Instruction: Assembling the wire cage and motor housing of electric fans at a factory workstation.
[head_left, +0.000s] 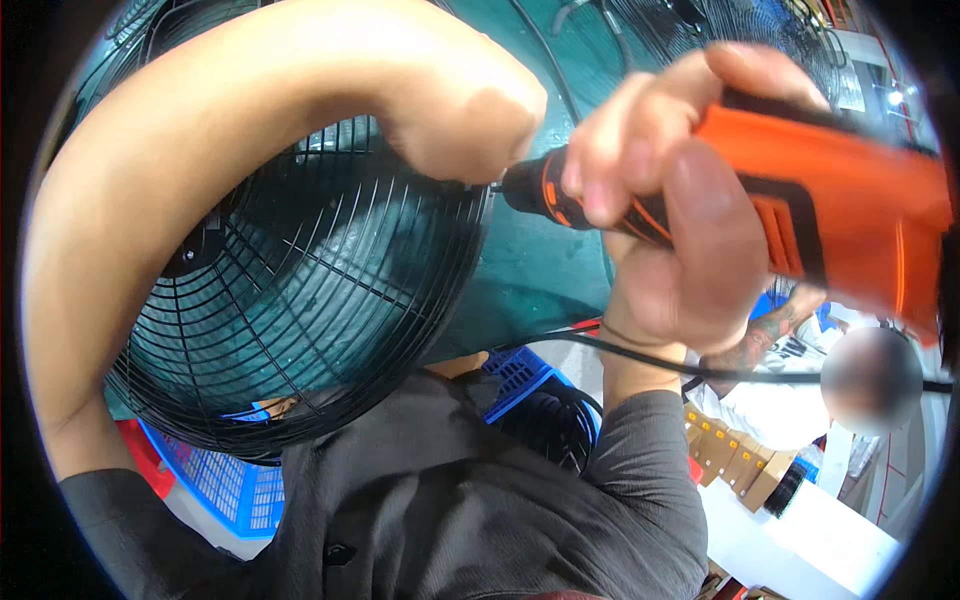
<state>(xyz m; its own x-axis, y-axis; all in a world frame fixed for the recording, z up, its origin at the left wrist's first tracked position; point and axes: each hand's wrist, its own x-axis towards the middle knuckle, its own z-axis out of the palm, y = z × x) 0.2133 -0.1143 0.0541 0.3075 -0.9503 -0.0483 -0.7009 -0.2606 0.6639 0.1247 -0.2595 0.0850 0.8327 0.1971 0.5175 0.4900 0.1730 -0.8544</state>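
- Smooth green tabletop (pixel 530 262), showing beyond the guard.
- Round black wire fan guard (pixel 350 273), at nine o'clock.
- Orange-and-black power drill (pixel 850 205), at two o'clock, held in the right hand (pixel 685 200).
- Left hand (pixel 470 110), curled by the guard's two-o'clock rim; grip hidden, cannot tell.

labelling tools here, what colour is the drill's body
Orange with black parts; the drill shows best in the head view.

The person wears a dark grey short-sleeved top (pixel 470 490), finely textured and creased, below the right fingers (pixel 700 185). The left sleeve (pixel 130 530) and right sleeve (pixel 648 450) end near the elbows. A small black patch (pixel 340 553), its kind unclear, sits low on the front, left of those fingers.
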